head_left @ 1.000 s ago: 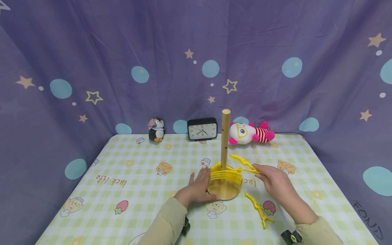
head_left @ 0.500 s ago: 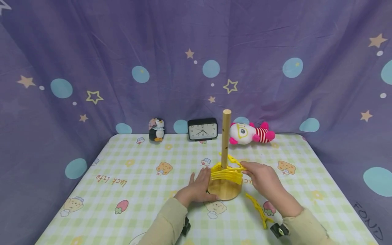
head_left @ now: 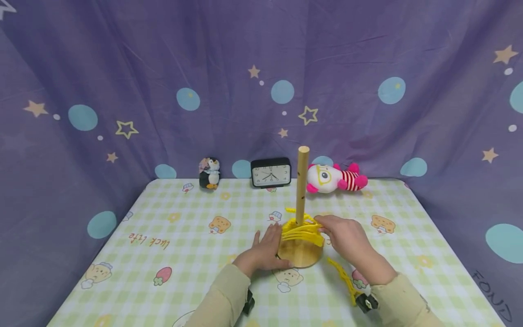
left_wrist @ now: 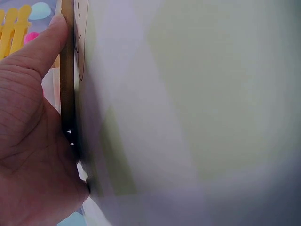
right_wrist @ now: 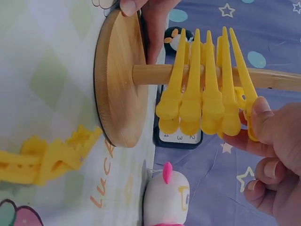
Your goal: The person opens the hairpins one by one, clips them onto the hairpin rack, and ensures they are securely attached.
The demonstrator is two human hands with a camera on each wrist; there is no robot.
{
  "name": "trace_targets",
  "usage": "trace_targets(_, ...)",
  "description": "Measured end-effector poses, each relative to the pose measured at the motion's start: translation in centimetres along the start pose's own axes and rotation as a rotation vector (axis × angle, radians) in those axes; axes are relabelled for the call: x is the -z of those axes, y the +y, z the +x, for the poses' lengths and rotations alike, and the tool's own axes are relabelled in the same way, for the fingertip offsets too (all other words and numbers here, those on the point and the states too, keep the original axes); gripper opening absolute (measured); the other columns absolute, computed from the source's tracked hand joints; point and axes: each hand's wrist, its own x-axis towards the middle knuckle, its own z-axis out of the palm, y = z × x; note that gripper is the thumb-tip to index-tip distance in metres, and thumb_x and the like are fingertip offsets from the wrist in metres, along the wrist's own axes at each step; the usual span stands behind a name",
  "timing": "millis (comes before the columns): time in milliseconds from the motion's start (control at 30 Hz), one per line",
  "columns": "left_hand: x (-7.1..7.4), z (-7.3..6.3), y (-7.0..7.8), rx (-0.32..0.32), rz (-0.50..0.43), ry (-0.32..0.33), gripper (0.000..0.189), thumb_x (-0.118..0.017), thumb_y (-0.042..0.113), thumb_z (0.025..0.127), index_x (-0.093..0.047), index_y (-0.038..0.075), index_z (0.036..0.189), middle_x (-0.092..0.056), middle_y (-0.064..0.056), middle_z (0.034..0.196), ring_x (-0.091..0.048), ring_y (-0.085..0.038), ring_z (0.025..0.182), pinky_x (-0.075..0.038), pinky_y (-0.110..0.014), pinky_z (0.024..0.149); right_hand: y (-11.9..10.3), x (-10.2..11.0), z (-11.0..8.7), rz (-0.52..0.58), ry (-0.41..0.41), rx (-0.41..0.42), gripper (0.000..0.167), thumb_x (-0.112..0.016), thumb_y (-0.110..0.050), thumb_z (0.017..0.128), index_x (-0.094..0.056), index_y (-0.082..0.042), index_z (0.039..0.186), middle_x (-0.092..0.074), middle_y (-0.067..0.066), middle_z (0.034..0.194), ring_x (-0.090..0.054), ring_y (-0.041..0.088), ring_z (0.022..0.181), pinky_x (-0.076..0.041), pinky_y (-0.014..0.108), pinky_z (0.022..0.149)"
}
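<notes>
A wooden post (head_left: 302, 186) rises from a round wooden base (head_left: 300, 258). Several yellow hair clips (head_left: 302, 235) are stacked along its lower part, their long prongs around the post in the right wrist view. My right hand (head_left: 347, 237) pinches the uppermost hair clip (right_wrist: 241, 66) by its handle end, right of the post; its prongs reach across the post. My left hand (head_left: 263, 253) rests against the base's left side with fingers extended, the thumb touching the front rim. Near my right forearm, another yellow hair clip (head_left: 343, 278) lies on the table, partly covered by the wrist camera.
At the table's back edge stand a penguin figure (head_left: 209, 174) and a black alarm clock (head_left: 271, 173). A pink and white plush toy (head_left: 337, 178) lies right of the clock, behind the post. A purple curtain (head_left: 229, 54) hangs behind the checked tablecloth (head_left: 184, 268).
My right hand has moved left with its hair clip, bringing the prongs from right of the post to across it, above the stacked clips. My left hand has stayed at the base.
</notes>
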Motion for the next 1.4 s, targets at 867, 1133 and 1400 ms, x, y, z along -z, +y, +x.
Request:
trace_targets(867,0.0,0.0,-0.1,0.0,0.011,0.0,0.11,-0.066,0.061,0.083,-0.006,0.006,0.157,0.002,-0.009,0.164,0.003,-0.022,0.149,0.006,-0.052,0.117,0.6,0.0,0.7,0.035,-0.01,0.068,0.03,-0.077,-0.005,0.082,-0.072,-0.009,0.111,-0.073,0.004,0.106,-0.07,0.022,0.095,-0.056,0.042,0.077)
trace_targets(1133,-0.3,0.0,0.0,-0.011,-0.005,-0.003,0.11,-0.067,0.06,0.083,-0.007,0.005,0.157,0.001,-0.01,0.164,0.004,-0.023,0.15,0.006,-0.053,0.116,0.4,-0.5,0.5,0.149,-0.077,0.04,0.029,-0.073,-0.005,0.086,-0.07,-0.006,0.115,-0.071,0.006,0.11,-0.068,0.025,0.1,-0.054,0.045,0.083)
trace_targets(1400,-0.2,0.1,-0.2,-0.014,-0.011,-0.009,0.111,-0.066,0.06,0.083,-0.004,0.005,0.157,0.003,-0.012,0.163,0.004,-0.024,0.149,0.007,-0.053,0.116,0.6,0.2,-0.3,0.258,-0.193,-0.065,0.058,-0.072,-0.022,0.09,-0.049,-0.01,0.141,-0.055,0.01,0.138,-0.06,0.013,0.081,-0.052,0.029,0.069)
